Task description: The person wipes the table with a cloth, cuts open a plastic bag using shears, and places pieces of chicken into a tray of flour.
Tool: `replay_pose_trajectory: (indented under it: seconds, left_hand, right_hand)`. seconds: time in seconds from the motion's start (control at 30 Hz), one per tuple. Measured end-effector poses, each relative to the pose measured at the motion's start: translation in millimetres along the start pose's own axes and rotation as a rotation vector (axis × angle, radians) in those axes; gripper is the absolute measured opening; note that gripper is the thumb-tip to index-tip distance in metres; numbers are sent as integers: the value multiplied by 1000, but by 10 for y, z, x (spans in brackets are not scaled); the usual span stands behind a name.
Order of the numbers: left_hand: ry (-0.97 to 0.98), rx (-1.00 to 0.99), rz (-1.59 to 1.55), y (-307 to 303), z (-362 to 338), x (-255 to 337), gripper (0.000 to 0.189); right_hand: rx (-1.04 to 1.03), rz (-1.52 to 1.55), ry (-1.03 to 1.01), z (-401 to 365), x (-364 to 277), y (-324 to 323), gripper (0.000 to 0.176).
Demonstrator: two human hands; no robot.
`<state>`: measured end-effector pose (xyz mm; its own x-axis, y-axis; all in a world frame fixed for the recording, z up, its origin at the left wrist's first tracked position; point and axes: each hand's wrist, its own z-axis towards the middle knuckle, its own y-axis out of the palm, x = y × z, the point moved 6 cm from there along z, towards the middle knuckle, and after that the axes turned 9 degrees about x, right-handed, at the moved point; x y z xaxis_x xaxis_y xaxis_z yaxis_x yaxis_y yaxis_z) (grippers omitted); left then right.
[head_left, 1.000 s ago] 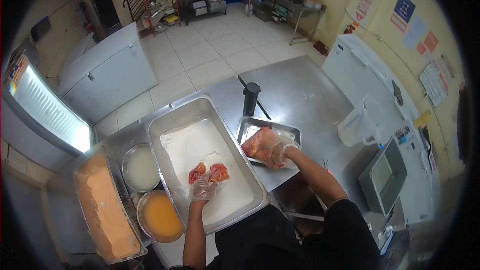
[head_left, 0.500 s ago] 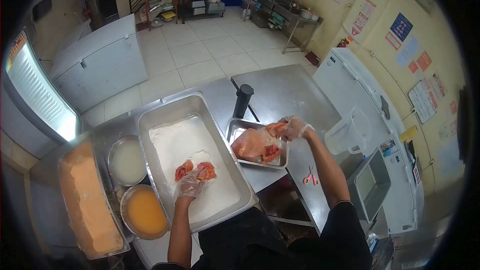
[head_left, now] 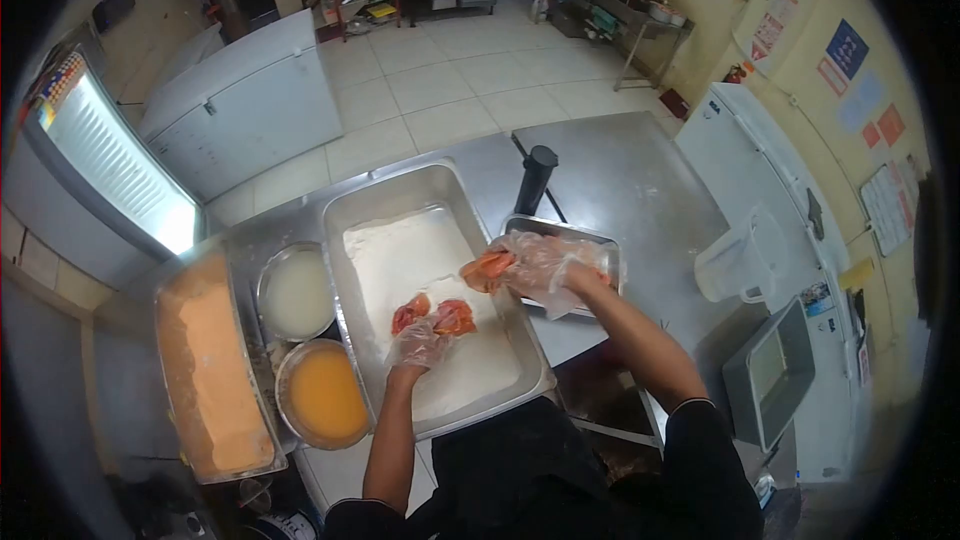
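Observation:
Both of my hands wear clear plastic gloves. My left hand (head_left: 422, 343) is low over the white flour (head_left: 400, 250) in a deep steel pan (head_left: 335, 285). Its fingers close on a raw chicken piece (head_left: 455, 317), while another raw chicken piece (head_left: 411, 313) lies beside it. My right hand (head_left: 540, 270) grips a further raw chicken piece (head_left: 487, 270) above the pan's right side. Behind that hand is a smaller steel tray (head_left: 617, 255) of raw chicken, mostly hidden by the glove and forearm.
Left of the pan stand a bowl of cloudy liquid (head_left: 297, 292), a bowl of orange liquid (head_left: 323, 393) and a long tray of orange powder (head_left: 210, 370). A black cylinder (head_left: 536, 180) rises behind the small tray. Farther right are a clear pitcher (head_left: 735, 260) and a grey tub (head_left: 768, 375).
My right hand has moved left from the small tray to the flour pan, carrying a raw chicken piece. My left hand stays at the pieces in the flour. The camera view has shifted.

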<state>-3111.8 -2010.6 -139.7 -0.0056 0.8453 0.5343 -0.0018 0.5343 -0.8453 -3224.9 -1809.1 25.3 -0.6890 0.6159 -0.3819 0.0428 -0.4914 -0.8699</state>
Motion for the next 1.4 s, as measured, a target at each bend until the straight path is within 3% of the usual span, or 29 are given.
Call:
replay_pose_trajectory:
  seconds: [0.03, 0.1, 0.13, 0.23, 0.37, 0.43, 0.47, 0.53, 0.6, 0.67, 0.73, 0.8, 0.83, 0.9, 0.93, 1.0, 1.1, 1.17, 1.23, 1.27, 1.33, 1.37, 1.4]
  left_hand:
    - [-8, 3, 8, -97, -6, 39, 47]
    - [-122, -125, -43, -149, -53, 25, 43]
    - [-129, -122, -39, -119, -86, -37, 43]
    - [-45, 6, -100, -141, -148, -81, 38]
    - [-25, -149, -144, -113, -145, -8, 36]
    - [4, -217, -152, -33, -114, 1, 35]
    - [47, -256, -77, 37, -106, 0, 35]
    - [90, -296, -5, 155, -125, -28, 34]
    - [203, -207, -44, 158, -142, 13, 32]
    - [215, -194, -91, 126, -184, -17, 32]
    - [240, -182, -148, 7, -149, 135, 33]
    - [73, -359, -89, -128, -145, 276, 34]
    - [83, -362, -93, -82, -121, 277, 34]
    - [62, -317, -125, 21, -116, 198, 33]
    - [68, -326, -123, 61, -110, 190, 33]
    - [81, -327, -134, 78, -56, 234, 32]
    - [85, -292, -159, 6, -60, 319, 33]
    - [103, -279, -138, 10, -82, 344, 33]
    - [121, -248, -124, 102, -67, 245, 33]
    - [159, -212, -142, 229, -66, 124, 29]
    - [179, -160, -168, 258, -73, 40, 25]
    - [169, -165, -176, 252, -87, 43, 26]
    - [161, -174, -185, 236, -100, 53, 27]
  right_hand:
    - [23, -50, 14, 72, -117, 68, 41]
    - [-220, 426, 367, 161, -198, 284, 45]
    - [-323, 516, 517, 181, -234, 354, 50]
    - [-276, 693, 502, 247, -210, 436, 59]
    - [-324, 700, 320, 377, -194, 514, 64]
    - [-219, 622, 174, 455, -262, 399, 63]
    - [-216, 621, 180, 439, -231, 334, 63]
    - [-144, 756, 458, 383, -100, 51, 58]
    - [62, 460, 276, 316, 298, -113, 48]
    - [64, 333, 354, 41, 738, -249, 35]
    - [-168, 307, 597, -423, 1067, -329, 28]
    - [-375, 56, 379, -843, 1353, -216, 27]
    - [-438, -27, 305, -1015, 1458, -142, 27]
    - [-644, -186, 540, -1379, 1642, 4, 42]
    - [-643, -182, 550, -1504, 1731, 172, 42]
    - [-199, -12, 470, -1478, 1791, 255, 39]
    - [-106, -261, 573, -1538, 1681, 326, 44]
    - [-116, -258, 680, -1471, 1651, 298, 39]
    - [-331, -171, 776, -1513, 1766, 458, 37]
    - [-327, -172, 766, -1519, 1804, 439, 37]
    - [-170, 170, 859, -1553, 1846, 337, 33]
    - [-183, 163, 842, -1553, 1821, 269, 33]
    - [-117, 523, 941, -1558, 1647, 117, 30]
